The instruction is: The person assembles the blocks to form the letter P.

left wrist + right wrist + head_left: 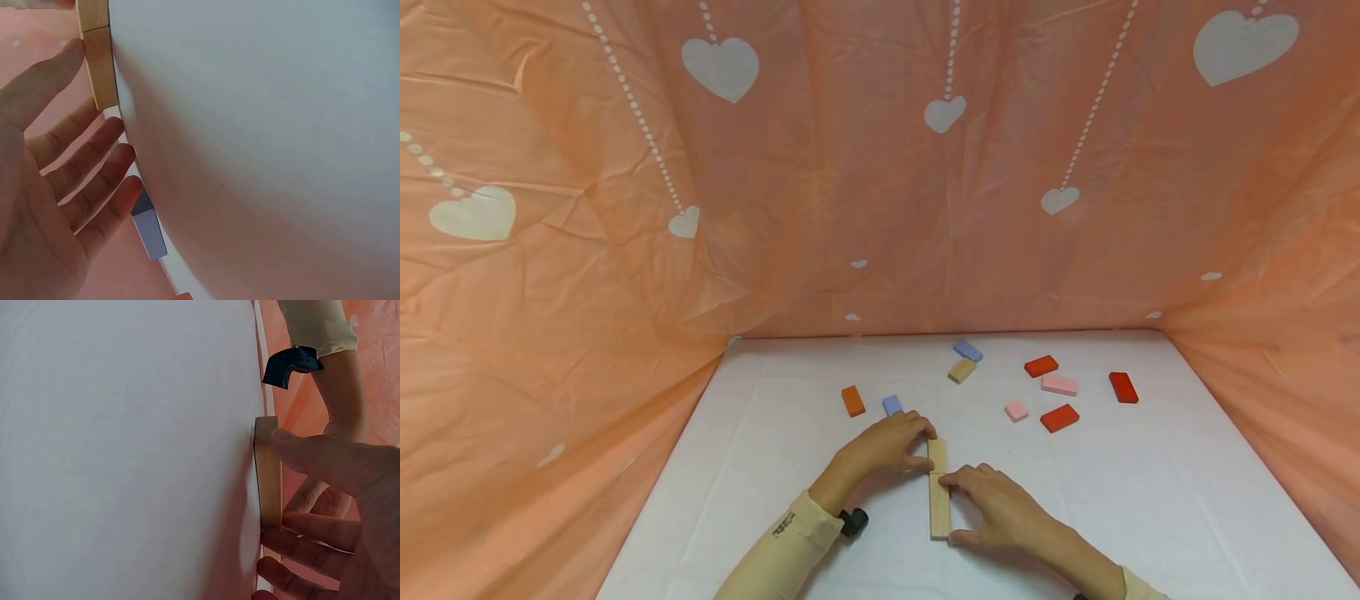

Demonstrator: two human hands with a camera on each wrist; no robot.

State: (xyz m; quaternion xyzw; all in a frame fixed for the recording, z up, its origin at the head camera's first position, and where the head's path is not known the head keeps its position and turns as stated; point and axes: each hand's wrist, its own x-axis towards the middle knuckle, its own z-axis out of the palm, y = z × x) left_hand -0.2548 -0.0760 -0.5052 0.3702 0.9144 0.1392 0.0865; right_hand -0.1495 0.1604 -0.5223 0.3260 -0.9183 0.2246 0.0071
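Note:
Two plain wooden blocks lie end to end in a line on the white table, their ends meeting. My left hand [887,443] holds the far wooden block [937,454], its thumb on the side and index finger around the far end. In the left wrist view the other fingers spread past that block. My right hand [1000,508] grips the near wooden block [939,508], with the thumb at its near corner and the index finger by the joint. The right wrist view shows that thumb against the end of the block [270,481].
Just beyond my left hand lies a blue block [892,405], with an orange block [853,401] to its left. A wooden block [962,370] and a blue block [967,351] sit farther back. Several red and pink blocks [1060,384] lie at right. An orange curtain [880,208] surrounds the table.

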